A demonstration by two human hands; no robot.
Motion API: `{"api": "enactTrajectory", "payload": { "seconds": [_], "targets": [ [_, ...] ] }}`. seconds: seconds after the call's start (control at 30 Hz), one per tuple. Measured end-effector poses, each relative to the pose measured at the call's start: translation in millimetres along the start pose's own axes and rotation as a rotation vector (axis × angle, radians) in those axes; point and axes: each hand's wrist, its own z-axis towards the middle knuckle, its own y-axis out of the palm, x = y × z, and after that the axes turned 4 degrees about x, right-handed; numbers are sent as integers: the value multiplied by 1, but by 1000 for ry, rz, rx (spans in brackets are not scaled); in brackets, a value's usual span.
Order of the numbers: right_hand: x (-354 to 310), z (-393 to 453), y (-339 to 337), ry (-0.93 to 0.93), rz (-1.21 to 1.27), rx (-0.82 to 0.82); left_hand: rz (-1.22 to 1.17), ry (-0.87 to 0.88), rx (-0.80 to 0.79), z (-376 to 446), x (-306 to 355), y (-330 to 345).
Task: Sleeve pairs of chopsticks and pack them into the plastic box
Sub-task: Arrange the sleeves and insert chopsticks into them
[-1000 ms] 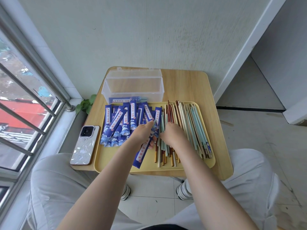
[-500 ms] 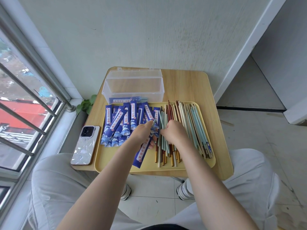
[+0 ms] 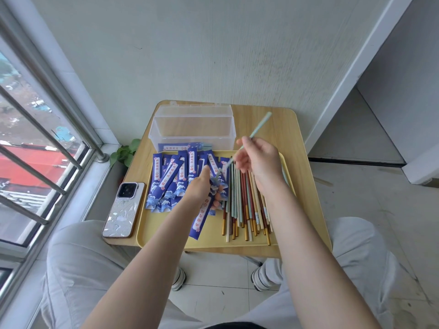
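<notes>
My right hand [image 3: 259,160] is raised over the tray and pinches light teal chopsticks [image 3: 257,129] that slant up to the right; their lower tips point into the mouth of a blue paper sleeve [image 3: 204,213]. My left hand [image 3: 198,186] grips that sleeve near its top, its lower end resting on the yellow tray [image 3: 166,238]. A heap of blue sleeves [image 3: 171,179] lies on the tray's left half. Loose chopsticks [image 3: 247,205] in red, brown, cream and teal lie on the right half. The clear plastic box [image 3: 192,127] stands open behind the tray with nothing in it.
A phone [image 3: 123,210] in a pale case lies on the small wooden table [image 3: 301,176] left of the tray. One sleeved pair [image 3: 183,146] lies between box and tray. A window with metal bars is at the left, a wall behind, my knees below.
My right hand has lifted from the loose chopsticks with teal chopsticks and swung their tips toward the sleeve. My left hand still holds the sleeve, slightly raised.
</notes>
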Motion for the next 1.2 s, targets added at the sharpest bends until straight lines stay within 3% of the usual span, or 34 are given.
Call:
{"api": "enactTrajectory", "payload": {
  "seconds": [0.33,0.47,0.57,0.77,0.93,1.03,1.2],
  "targets": [
    [1,0,10,-34,-236,32,48,96,-54,-7,5,-1],
    [5,-2,11,3,-308,-72,61,148,-71,-7,7,-2],
    [7,-2,10,25,-562,-190,60,168,-60,-8,9,0],
    [12,7,11,-87,-602,-49,73,168,-52,-9,12,-1],
    [11,11,16,-110,-734,-218,81,181,-6,-4,22,-3],
    [14,14,20,-63,-662,-232,216,212,80,2,38,-6],
    [-1,28,24,126,-304,-147,772,489,237,14,69,-17]
  ]
}}
